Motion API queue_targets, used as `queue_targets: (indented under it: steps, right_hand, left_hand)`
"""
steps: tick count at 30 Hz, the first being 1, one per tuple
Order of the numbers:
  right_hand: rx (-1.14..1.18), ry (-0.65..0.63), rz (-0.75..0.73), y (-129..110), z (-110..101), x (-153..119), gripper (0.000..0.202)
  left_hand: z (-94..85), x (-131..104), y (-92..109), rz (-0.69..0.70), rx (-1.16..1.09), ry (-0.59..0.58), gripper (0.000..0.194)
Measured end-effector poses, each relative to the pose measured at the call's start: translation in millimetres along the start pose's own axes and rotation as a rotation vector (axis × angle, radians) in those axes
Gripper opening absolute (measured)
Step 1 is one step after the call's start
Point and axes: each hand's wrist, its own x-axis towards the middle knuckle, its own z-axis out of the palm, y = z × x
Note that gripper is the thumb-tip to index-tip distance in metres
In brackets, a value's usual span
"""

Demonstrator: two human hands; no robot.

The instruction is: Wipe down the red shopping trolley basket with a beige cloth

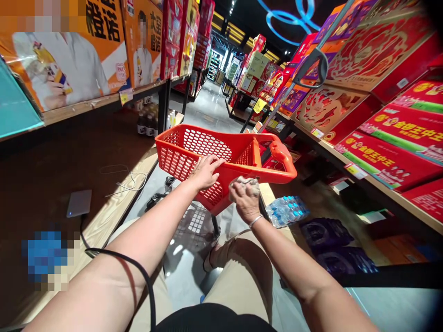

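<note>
An orange-red plastic shopping cart (204, 140) with perforated basket sides stands in front of me on dark wheels. My left hand (206, 171) lies with fingers stretched over the near rim of the basket. Farther right, my right hand (244, 198) presses a crumpled pale cloth (249, 185) against the cart's smooth outer side, below the rim. Its fingers are closed over the cloth, which hides part of the surface there. The cart's handle (285, 157) is at the right end, apart from both hands.
Shelves with orange cartons (104, 60) flank the left; red gift boxes (387, 143) fill the right shelf. Bottled water packs (287, 211) lie low at right. A black cable (138, 267) crosses my left forearm, leading to a grey device (79, 203). A tiled aisle (207, 103) runs ahead.
</note>
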Motion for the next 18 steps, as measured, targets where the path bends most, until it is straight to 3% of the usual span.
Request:
queue_targets:
  steps: [3, 5, 8, 11, 13, 15, 18]
  right_hand:
    - [0.043, -0.094, -0.215, -19, 17, -7, 0.037]
    - [0.056, -0.099, -0.247, -15, 10, -9, 0.034]
    - [0.021, -0.013, -0.089, 17, -24, -5, 0.039]
    - [-0.072, 0.167, 0.119, 58, -65, 0, 0.044]
    - [-0.113, 0.238, 0.197, 73, -78, 0, 0.045]
    - [-0.109, 0.209, 0.174, 71, -73, -1, 0.047]
    - [-0.061, 0.102, 0.048, 48, -42, -3, 0.05]
  left_hand:
    - [-3.5, 0, 1, -0.016, 0.01, -0.001, 0.055]
    - [-6.1, 1, 1, -0.017, 0.01, -0.002, 0.054]
    - [-8.1, 1, 0, -0.014, 0.011, 0.005, 0.053]
    - [-7.4, 0, 0, -0.019, 0.016, 0.015, 0.053]
    - [-6.1, 0, 0, -0.036, 0.021, 0.014, 0.053]
    - [-5.1, 0, 2, -0.055, 0.026, 0.008, 0.053]
    - [-6.2, 0, 6, -0.075, 0.05, 0.003, 0.053]
